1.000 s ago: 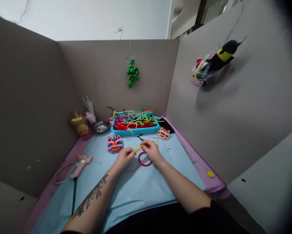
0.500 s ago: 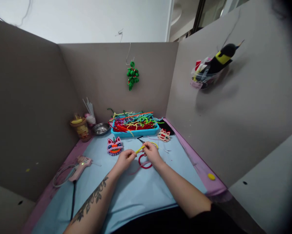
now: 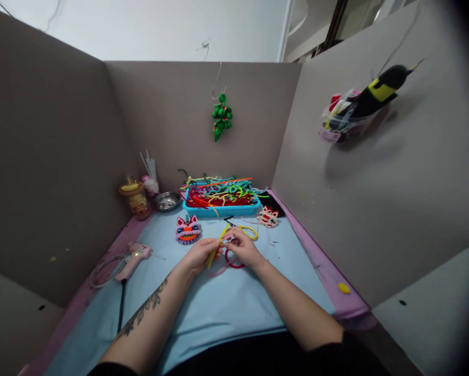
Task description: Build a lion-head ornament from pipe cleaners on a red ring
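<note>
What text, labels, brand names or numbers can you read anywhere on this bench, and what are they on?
No text can be read in this view.
Drink cup: the pattern on its side is too blurred to read.
Glue gun: no legible marking, only a small lit spot.
Black and yellow object on the right wall: no legible label.
Yellow pipe cleaner, pinched by the left hand and right hand: bears none.

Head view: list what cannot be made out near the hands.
Head view:
yellow pipe cleaner: pinched middle covered by left hand and right hand.
red pipe cleaner ring: right side under the right hand.
steel bowl: contents too small.
black tool behind the hands: too small to name.
</note>
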The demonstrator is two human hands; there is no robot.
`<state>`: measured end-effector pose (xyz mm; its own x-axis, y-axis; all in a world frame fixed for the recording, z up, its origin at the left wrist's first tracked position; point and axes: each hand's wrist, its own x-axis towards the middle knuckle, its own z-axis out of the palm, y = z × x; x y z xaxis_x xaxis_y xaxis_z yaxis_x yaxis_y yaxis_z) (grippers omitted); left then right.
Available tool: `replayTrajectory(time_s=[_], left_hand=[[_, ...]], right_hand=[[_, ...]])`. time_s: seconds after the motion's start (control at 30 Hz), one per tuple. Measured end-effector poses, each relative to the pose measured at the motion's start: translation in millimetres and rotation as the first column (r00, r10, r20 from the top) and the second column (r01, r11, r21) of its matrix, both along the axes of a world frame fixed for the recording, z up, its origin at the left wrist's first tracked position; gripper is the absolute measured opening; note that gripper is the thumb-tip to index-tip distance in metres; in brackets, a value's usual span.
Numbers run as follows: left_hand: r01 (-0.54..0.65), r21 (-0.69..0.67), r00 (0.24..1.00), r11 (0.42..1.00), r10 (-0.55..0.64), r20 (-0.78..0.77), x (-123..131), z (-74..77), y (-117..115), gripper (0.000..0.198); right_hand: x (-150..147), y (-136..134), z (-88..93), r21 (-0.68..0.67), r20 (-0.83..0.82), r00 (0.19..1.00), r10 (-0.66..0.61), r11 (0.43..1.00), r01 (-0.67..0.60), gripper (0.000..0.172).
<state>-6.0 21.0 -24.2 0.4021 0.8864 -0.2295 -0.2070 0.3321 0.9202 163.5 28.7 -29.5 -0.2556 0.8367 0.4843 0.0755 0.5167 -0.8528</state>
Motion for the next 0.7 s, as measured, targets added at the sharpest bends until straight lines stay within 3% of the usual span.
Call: replayTrajectory(time_s=[0.13,0.37,0.5,0.7], left_hand=[[0.056,-0.099,0.997,0.993,-0.049,0.064,0.7,0.1,-0.1,0.024],[0.172,-0.147,0.982,0.974,-0.158,0.102,-0.3,0.1,-1.5,0.027],[0.199,-0.107,0.979,0.974,-0.193,0.061,-1.7,-2.7,0.6,0.03],[0.263,-0.02,0.964,0.964,-0.264,-0.042,-2.9,0.1,-2.0,0.031]], right_hand=[[-0.7,1.2,-2.8,-0.077,-0.032,0.999,0.029,0.997,-0.031,0.012],[0.3,5.2,-12.9,-0.155,-0.015,0.999,0.038,0.987,-0.04,0.018],[3.5,2.5,-10.6,-0.025,0.117,0.992,-0.04,0.999,0.043,0.022],[10.0,0.1,-0.4,0.223,0.303,0.942,-0.147,0.972,0.08,0.012]])
